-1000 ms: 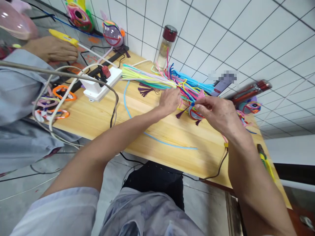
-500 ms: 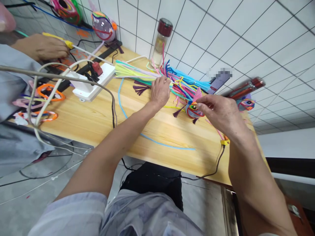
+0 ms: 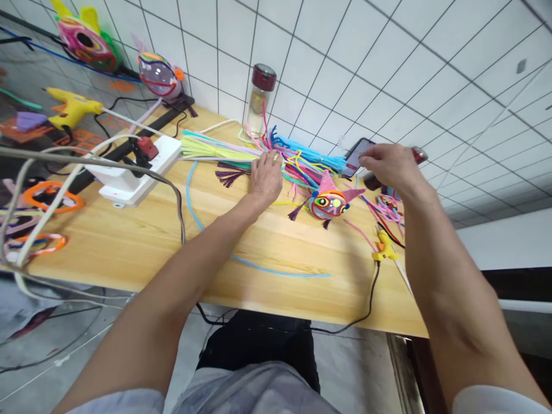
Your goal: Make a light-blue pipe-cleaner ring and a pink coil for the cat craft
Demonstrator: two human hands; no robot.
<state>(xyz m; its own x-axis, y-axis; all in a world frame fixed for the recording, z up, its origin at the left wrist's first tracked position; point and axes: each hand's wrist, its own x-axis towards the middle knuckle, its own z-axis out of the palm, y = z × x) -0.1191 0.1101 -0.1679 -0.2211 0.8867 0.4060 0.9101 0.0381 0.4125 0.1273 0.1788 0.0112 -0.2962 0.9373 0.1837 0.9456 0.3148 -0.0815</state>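
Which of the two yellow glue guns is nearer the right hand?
The rightmost yellow glue gun, below the right hand in this view; the other yellow glue gun lies far left, past the white power strip.

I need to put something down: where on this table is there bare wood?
Between the blue strand and the decorated ball, and between that strand and the front edge of the table. Crowded: the side by the wall, where the left hand lies on bundled strands, and the left end, around the power strip.

Bright light leaves a soft shadow on the table [image 3: 276, 294]; wide-angle distortion stretches the edges.
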